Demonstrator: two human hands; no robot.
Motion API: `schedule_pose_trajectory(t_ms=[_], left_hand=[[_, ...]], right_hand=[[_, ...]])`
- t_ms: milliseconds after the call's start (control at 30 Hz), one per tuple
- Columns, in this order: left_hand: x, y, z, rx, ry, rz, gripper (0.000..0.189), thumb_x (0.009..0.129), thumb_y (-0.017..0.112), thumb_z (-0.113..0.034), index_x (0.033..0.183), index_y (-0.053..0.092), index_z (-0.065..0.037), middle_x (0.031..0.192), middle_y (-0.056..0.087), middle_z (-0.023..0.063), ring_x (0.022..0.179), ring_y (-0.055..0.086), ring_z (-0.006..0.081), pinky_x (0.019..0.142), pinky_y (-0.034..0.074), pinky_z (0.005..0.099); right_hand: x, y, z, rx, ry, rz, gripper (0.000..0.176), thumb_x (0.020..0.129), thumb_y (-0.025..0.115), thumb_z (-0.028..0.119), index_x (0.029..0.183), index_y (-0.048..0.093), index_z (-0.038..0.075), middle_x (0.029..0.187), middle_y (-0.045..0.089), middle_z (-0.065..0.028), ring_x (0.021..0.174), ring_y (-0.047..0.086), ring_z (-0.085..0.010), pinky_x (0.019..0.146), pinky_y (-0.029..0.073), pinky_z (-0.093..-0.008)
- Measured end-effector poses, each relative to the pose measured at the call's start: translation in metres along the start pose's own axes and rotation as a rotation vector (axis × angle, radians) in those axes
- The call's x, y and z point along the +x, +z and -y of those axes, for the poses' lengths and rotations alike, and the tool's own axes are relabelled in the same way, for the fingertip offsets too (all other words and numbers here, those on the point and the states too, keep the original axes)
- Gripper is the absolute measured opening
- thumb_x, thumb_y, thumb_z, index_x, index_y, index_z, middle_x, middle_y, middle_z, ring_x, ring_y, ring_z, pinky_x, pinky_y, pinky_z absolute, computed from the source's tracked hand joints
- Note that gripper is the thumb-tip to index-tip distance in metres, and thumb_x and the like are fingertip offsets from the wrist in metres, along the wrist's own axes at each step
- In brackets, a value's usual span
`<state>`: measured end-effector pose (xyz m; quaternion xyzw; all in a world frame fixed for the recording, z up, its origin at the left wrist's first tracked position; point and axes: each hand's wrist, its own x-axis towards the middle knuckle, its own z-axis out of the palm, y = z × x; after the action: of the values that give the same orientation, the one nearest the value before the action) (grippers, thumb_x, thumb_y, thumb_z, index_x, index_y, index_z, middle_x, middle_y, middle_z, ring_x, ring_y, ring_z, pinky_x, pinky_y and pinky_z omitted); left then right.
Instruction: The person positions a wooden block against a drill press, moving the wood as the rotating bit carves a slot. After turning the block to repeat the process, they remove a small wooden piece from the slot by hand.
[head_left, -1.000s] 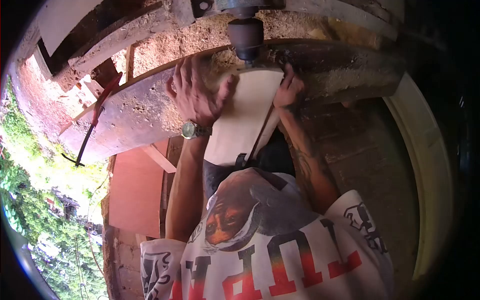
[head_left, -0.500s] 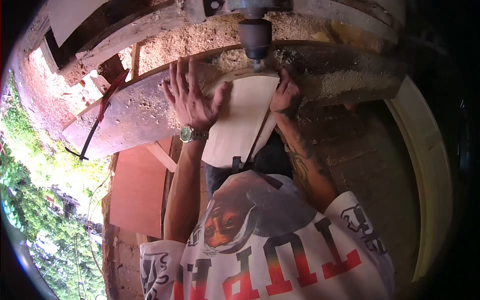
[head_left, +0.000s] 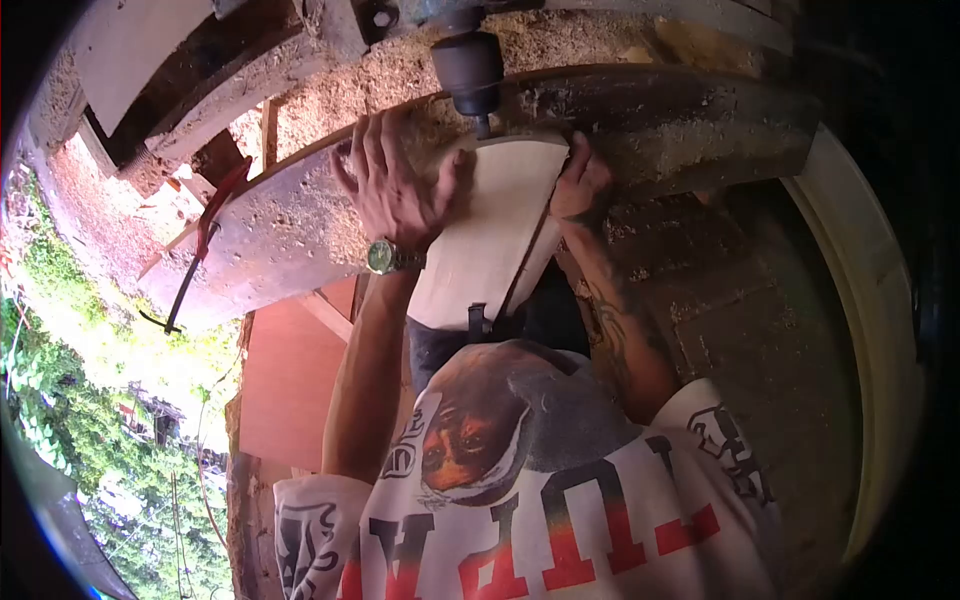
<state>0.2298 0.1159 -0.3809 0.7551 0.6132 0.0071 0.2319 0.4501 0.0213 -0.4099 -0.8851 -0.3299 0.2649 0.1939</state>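
The left hand (head_left: pixel 395 190) lies flat with the fingers spread, the palm on the sawdust-covered machine table (head_left: pixel 280 230) and the thumb pressed onto the pale wooden board (head_left: pixel 490 230) at its 10 o'clock corner. The right hand (head_left: pixel 580 185) has its fingers curled over the board's 2 o'clock corner, clamping that edge. The two hands bracket the far end, probably to keep the board from twisting against the cutter. The board lies half on the table, and its near end overhangs toward the person's waist at 6 o'clock. At its 12 o'clock edge the thin bit (head_left: pixel 483 125) under the dark spindle (head_left: pixel 468 65) meets the wood. A wristwatch (head_left: pixel 383 257) sits on the left wrist, its dial too small to read. At 9 o'clock on the table lies a red-handled tool (head_left: pixel 205 235). The white shirt (head_left: pixel 560 540) shows the big letters "TUPA", upside down to the camera, above a printed face
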Motion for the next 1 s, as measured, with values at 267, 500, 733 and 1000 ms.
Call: schedule_pose_trajectory(t_ms=[267, 500, 733, 1000], left_hand=[[-0.008, -0.005, 0.022, -0.021, -0.039, -0.090, 0.092, 0.096, 0.055, -0.068, 0.161, 0.042, -0.004, 0.161, 0.046, 0.0216, 0.155, 0.036, 0.0393, 0.126, 0.016, 0.0641], [-0.015, -0.007, 0.027, 0.040, -0.068, -0.095, 0.089, 0.096, 0.054, -0.065, 0.160, 0.042, -0.004, 0.160, 0.047, 0.0208, 0.155, 0.036, 0.0390, 0.126, 0.017, 0.0630], [0.001, -0.003, 0.000, 0.008, 0.007, -0.038, 0.089, 0.095, 0.058, -0.067, 0.153, 0.047, 0.000, 0.151, 0.051, 0.0245, 0.146, 0.045, 0.0424, 0.126, 0.018, 0.0618], [-0.004, -0.013, 0.021, -0.019, -0.013, -0.098, 0.093, 0.096, 0.054, -0.069, 0.156, 0.045, 0.002, 0.154, 0.052, 0.0242, 0.149, 0.042, 0.0402, 0.126, 0.018, 0.0609]], right_hand=[[0.006, 0.018, 0.027, -0.153, -0.197, -0.037, 0.031, 0.107, 0.055, 0.022, 0.105, 0.079, 0.004, 0.087, 0.074, -0.0236, 0.082, 0.072, -0.0434, 0.069, 0.057, -0.0464], [0.002, 0.019, 0.033, 0.060, -0.234, -0.062, 0.032, 0.108, 0.055, 0.022, 0.102, 0.079, 0.001, 0.092, 0.075, -0.0246, 0.086, 0.073, -0.0441, 0.072, 0.058, -0.0474], [0.004, 0.006, -0.001, -0.038, -0.096, -0.106, 0.044, 0.112, 0.048, 0.031, 0.106, 0.075, -0.003, 0.093, 0.071, -0.0311, 0.088, 0.070, -0.0484, 0.074, 0.053, -0.0484], [0.002, 0.012, 0.026, 0.027, 0.018, -0.030, 0.043, 0.111, 0.051, 0.029, 0.098, 0.074, -0.005, 0.087, 0.068, -0.0320, 0.081, 0.069, -0.0472, 0.069, 0.051, -0.0483]])
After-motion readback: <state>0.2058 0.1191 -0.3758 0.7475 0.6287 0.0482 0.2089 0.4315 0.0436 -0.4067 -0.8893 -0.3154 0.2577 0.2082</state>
